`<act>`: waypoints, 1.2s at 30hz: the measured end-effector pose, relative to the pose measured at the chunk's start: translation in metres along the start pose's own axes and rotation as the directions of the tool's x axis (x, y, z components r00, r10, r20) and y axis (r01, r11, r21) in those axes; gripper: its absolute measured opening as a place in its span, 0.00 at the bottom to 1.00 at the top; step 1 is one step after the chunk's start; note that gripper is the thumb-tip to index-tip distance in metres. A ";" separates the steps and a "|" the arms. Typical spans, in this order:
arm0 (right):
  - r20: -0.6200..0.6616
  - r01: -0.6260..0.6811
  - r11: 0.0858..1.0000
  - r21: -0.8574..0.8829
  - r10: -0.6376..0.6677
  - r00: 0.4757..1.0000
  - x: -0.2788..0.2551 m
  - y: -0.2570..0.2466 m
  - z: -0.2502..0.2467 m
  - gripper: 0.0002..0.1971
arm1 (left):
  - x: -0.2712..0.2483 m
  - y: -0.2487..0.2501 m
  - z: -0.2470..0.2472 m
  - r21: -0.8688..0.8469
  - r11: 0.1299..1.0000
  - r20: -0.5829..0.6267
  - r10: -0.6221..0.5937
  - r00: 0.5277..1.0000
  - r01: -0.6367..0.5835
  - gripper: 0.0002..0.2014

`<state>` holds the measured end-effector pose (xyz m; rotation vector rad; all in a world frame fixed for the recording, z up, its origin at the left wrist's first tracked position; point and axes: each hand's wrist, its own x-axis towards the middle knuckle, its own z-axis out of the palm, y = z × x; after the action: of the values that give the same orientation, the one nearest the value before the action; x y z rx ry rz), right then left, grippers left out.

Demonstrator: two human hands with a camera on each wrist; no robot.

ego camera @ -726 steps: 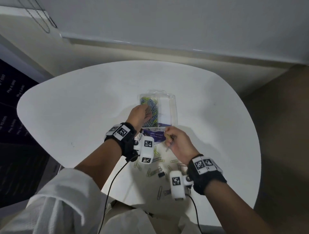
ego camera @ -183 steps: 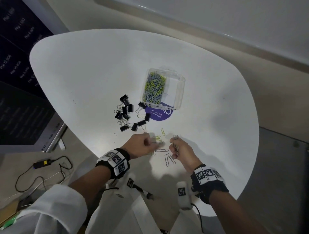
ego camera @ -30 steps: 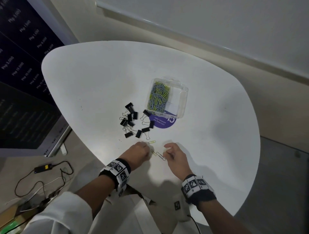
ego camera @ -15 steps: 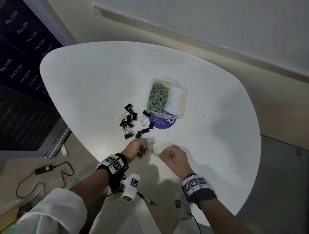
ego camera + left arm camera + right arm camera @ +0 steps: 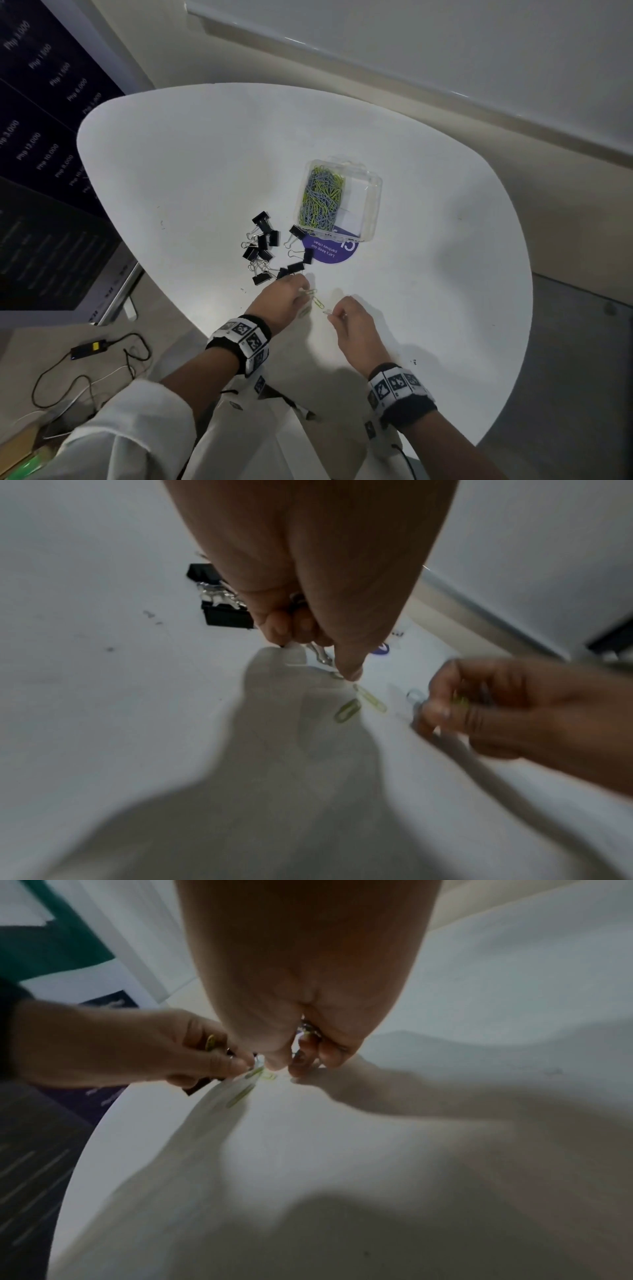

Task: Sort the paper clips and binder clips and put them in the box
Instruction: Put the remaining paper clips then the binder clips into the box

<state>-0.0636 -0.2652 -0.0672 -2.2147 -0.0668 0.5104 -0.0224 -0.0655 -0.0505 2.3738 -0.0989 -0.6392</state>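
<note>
On the white table (image 5: pixel 191 178) stands a clear plastic box (image 5: pixel 371 205) whose left compartment is full of green and grey paper clips (image 5: pixel 322 200). Several black binder clips (image 5: pixel 265 246) lie in a cluster to its left. Near the front edge my left hand (image 5: pixel 303 291) has curled fingers that grip a few silver paper clips (image 5: pixel 318 651), one fingertip down on a clip. My right hand (image 5: pixel 334 310) also pinches collected clips (image 5: pixel 308 1030). Between the hands two or three loose green paper clips (image 5: pixel 318 302) lie flat on the table.
A purple round sticker (image 5: pixel 329 251) lies under the box's near end. The box's right compartment (image 5: pixel 356 209) holds only a white paper. Left of the table are a dark screen (image 5: pixel 41 219) and cables (image 5: pixel 85 370) on the floor. The table edge is close behind my wrists.
Far fewer loose clips lie on the table than six seconds ago. In the last second both hands stayed close together over the last clips, the left one edging toward the binder clips.
</note>
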 end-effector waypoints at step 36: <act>0.052 -0.091 0.979 0.183 0.083 0.995 0.020 -0.012 0.000 0.12 | -0.015 0.008 -0.015 -0.698 0.627 0.119 -0.377 0.919 0.348 0.06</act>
<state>-0.0439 -0.2526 -0.0650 -2.0313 0.0534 0.5895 -0.0277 -0.0589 -0.0294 1.6326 0.5764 -0.6602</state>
